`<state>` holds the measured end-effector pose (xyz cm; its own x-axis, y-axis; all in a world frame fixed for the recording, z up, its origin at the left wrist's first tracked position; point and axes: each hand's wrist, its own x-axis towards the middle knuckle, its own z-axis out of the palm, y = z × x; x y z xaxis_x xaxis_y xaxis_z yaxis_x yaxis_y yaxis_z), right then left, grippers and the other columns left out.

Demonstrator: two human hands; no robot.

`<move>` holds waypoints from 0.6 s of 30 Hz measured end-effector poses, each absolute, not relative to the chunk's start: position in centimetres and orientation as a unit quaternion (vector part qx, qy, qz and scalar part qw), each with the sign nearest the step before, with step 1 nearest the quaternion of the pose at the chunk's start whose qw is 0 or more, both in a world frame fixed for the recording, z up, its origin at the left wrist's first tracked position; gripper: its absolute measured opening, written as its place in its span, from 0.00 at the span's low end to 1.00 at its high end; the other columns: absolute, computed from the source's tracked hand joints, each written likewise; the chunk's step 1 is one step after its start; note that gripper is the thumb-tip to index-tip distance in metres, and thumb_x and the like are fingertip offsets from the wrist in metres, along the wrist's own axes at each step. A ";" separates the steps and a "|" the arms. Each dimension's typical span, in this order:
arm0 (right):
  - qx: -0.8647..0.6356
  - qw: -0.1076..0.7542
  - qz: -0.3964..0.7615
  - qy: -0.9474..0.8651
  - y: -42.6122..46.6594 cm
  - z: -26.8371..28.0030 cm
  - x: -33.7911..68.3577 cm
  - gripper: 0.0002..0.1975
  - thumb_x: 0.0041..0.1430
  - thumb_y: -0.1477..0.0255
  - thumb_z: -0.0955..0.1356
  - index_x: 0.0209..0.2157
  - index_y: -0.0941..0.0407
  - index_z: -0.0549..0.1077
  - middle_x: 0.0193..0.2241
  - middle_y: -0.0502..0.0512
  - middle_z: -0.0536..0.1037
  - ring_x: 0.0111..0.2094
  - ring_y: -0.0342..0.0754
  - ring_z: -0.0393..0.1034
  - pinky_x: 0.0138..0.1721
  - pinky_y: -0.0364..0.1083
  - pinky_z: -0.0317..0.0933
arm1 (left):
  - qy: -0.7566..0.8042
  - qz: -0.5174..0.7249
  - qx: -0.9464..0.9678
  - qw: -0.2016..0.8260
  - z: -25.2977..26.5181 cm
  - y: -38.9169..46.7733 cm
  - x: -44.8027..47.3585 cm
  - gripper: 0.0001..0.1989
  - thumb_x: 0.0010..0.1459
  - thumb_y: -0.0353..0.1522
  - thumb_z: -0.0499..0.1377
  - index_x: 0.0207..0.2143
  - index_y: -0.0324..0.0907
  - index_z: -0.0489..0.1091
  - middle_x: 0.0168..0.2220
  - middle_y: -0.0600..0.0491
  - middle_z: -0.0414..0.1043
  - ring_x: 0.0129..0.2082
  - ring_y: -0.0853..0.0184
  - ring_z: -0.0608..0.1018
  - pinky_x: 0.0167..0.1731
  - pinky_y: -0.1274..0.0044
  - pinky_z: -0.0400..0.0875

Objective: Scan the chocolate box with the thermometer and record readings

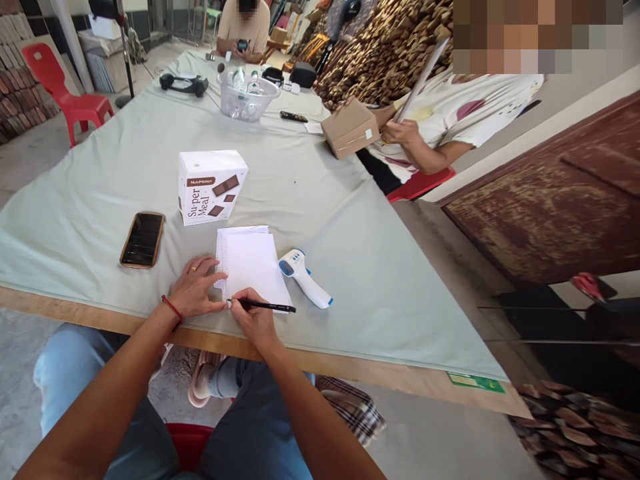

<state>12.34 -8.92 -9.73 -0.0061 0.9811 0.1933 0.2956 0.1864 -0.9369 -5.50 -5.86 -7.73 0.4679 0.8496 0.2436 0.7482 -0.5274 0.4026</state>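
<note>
In my right hand (pixel 254 321) is a black pen (pixel 273 307), its tip at the lower left corner of a white sheet of paper (pixel 254 263). My left hand (pixel 197 287) lies with fingers spread along the paper's left edge, thumb and fingertips touching it. Small writing runs down that edge, too small to read. Just right of the paper lies a white and blue infrared thermometer (pixel 306 279). A white "Super Meal" box (pixel 210 187) stands upright behind the paper. To the left, a phone (pixel 143 240) in a brown case lies face up with a dark screen.
Farther back on the cloth-covered table (pixel 390 287) are a clear plastic basket (pixel 247 100) with bottles, a black headset-like device (pixel 183 85) and a black remote (pixel 293 117). At right, a person holds a cardboard box (pixel 351 128). Another person sits at the far end.
</note>
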 end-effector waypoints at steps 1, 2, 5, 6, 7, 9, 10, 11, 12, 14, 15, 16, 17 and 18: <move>-0.523 0.471 0.365 -0.609 -8.9 -9.7 12.3 0.04 0.47 0.69 0.65 0.22 0.53 0.69 0.17 0.46 0.69 0.21 0.43 0.63 0.26 0.44 0.59 | 0.471 0.212 0.848 0.121 -7.8 -5.9 -5.5 0.28 0.45 0.43 0.68 0.49 0.44 0.72 0.58 0.43 0.63 0.62 0.51 0.61 0.63 0.58 0.53; -0.522 0.472 0.368 -0.608 -8.9 -9.7 12.3 0.04 0.47 0.69 0.65 0.22 0.53 0.69 0.17 0.46 0.70 0.21 0.44 0.63 0.26 0.44 0.60 | 0.472 0.213 0.847 0.121 -7.8 -5.8 -5.5 0.28 0.45 0.43 0.68 0.49 0.44 0.72 0.58 0.44 0.63 0.62 0.51 0.61 0.63 0.58 0.53; -0.526 0.481 0.370 -0.596 -8.9 -9.7 12.2 0.04 0.47 0.68 0.65 0.22 0.53 0.69 0.18 0.46 0.71 0.22 0.44 0.64 0.27 0.44 0.61 | 0.472 0.215 0.847 0.118 -7.9 -5.8 -5.5 0.28 0.45 0.43 0.68 0.49 0.44 0.72 0.58 0.44 0.63 0.62 0.51 0.61 0.63 0.58 0.53; -0.529 0.484 0.369 -0.591 -8.9 -9.7 12.2 0.04 0.46 0.68 0.65 0.22 0.53 0.69 0.18 0.46 0.71 0.22 0.44 0.64 0.27 0.44 0.61 | 0.471 0.215 0.847 0.118 -7.9 -5.8 -5.5 0.28 0.45 0.43 0.68 0.49 0.44 0.72 0.58 0.44 0.63 0.62 0.51 0.61 0.63 0.58 0.53; -0.533 0.487 0.367 -0.586 -8.9 -9.6 12.2 0.04 0.46 0.68 0.65 0.22 0.53 0.69 0.18 0.46 0.71 0.22 0.44 0.64 0.27 0.44 0.61 | 0.470 0.214 0.848 0.119 -7.8 -5.8 -5.5 0.28 0.45 0.43 0.69 0.49 0.44 0.72 0.58 0.44 0.63 0.62 0.51 0.61 0.63 0.58 0.53; -0.540 0.490 0.364 -0.579 -9.0 -9.6 12.2 0.04 0.46 0.68 0.65 0.21 0.53 0.69 0.18 0.46 0.71 0.22 0.45 0.64 0.28 0.45 0.61 | 0.469 0.212 0.849 0.121 -7.7 -5.8 -5.5 0.29 0.45 0.43 0.69 0.49 0.44 0.72 0.58 0.43 0.63 0.62 0.51 0.61 0.63 0.58 0.53; -0.542 0.490 0.363 -0.578 -9.0 -9.6 12.2 0.04 0.46 0.68 0.65 0.21 0.53 0.69 0.18 0.47 0.71 0.22 0.45 0.64 0.28 0.45 0.61 | 0.469 0.211 0.849 0.122 -7.7 -5.8 -5.5 0.29 0.45 0.43 0.69 0.49 0.43 0.72 0.58 0.43 0.63 0.62 0.50 0.61 0.63 0.58 0.53; -0.543 0.490 0.363 -0.577 -9.0 -9.6 12.3 0.04 0.46 0.68 0.65 0.21 0.53 0.69 0.18 0.47 0.71 0.22 0.45 0.64 0.28 0.45 0.61 | 0.470 0.211 0.848 0.122 -7.6 -5.8 -5.5 0.29 0.45 0.43 0.69 0.49 0.43 0.72 0.58 0.43 0.63 0.62 0.50 0.61 0.63 0.59 0.53; -0.542 0.490 0.363 -0.578 -8.9 -9.6 12.3 0.04 0.46 0.68 0.65 0.22 0.53 0.69 0.18 0.47 0.71 0.22 0.45 0.64 0.28 0.45 0.61 | 0.471 0.211 0.848 0.122 -7.6 -5.8 -5.5 0.29 0.45 0.43 0.69 0.49 0.43 0.72 0.58 0.42 0.63 0.62 0.50 0.61 0.63 0.59 0.53; -0.542 0.487 0.362 -0.581 -8.9 -9.7 12.3 0.05 0.46 0.68 0.65 0.21 0.53 0.69 0.18 0.47 0.71 0.22 0.45 0.64 0.28 0.45 0.61 | 0.472 0.213 0.847 0.123 -7.6 -5.8 -5.5 0.28 0.45 0.43 0.69 0.49 0.43 0.72 0.58 0.43 0.63 0.62 0.50 0.61 0.63 0.58 0.53; -0.542 0.486 0.361 -0.583 -8.9 -9.8 12.3 0.05 0.46 0.68 0.65 0.22 0.53 0.69 0.18 0.47 0.71 0.22 0.45 0.64 0.28 0.45 0.61 | 0.472 0.214 0.846 0.124 -7.6 -5.8 -5.5 0.28 0.45 0.43 0.69 0.49 0.44 0.72 0.58 0.43 0.63 0.62 0.51 0.61 0.63 0.58 0.53; -0.543 0.484 0.359 -0.585 -8.9 -9.8 12.3 0.05 0.46 0.68 0.65 0.22 0.53 0.69 0.18 0.47 0.71 0.22 0.45 0.64 0.28 0.45 0.61 | 0.471 0.215 0.846 0.125 -7.6 -5.8 -5.5 0.28 0.45 0.43 0.68 0.49 0.44 0.72 0.58 0.44 0.63 0.62 0.51 0.61 0.63 0.58 0.53; -0.543 0.483 0.357 -0.587 -8.9 -9.9 12.3 0.05 0.46 0.68 0.65 0.22 0.53 0.69 0.18 0.47 0.71 0.22 0.45 0.64 0.28 0.45 0.61 | 0.471 0.216 0.846 0.127 -7.6 -5.8 -5.5 0.28 0.45 0.43 0.68 0.49 0.45 0.72 0.58 0.44 0.63 0.62 0.51 0.61 0.63 0.58 0.53; -0.542 0.482 0.356 -0.589 -8.9 -9.9 12.3 0.05 0.46 0.68 0.65 0.22 0.53 0.69 0.18 0.47 0.71 0.22 0.45 0.64 0.28 0.45 0.61 | 0.471 0.216 0.846 0.128 -7.6 -5.8 -5.5 0.27 0.45 0.43 0.68 0.49 0.45 0.72 0.58 0.45 0.63 0.62 0.51 0.61 0.63 0.58 0.53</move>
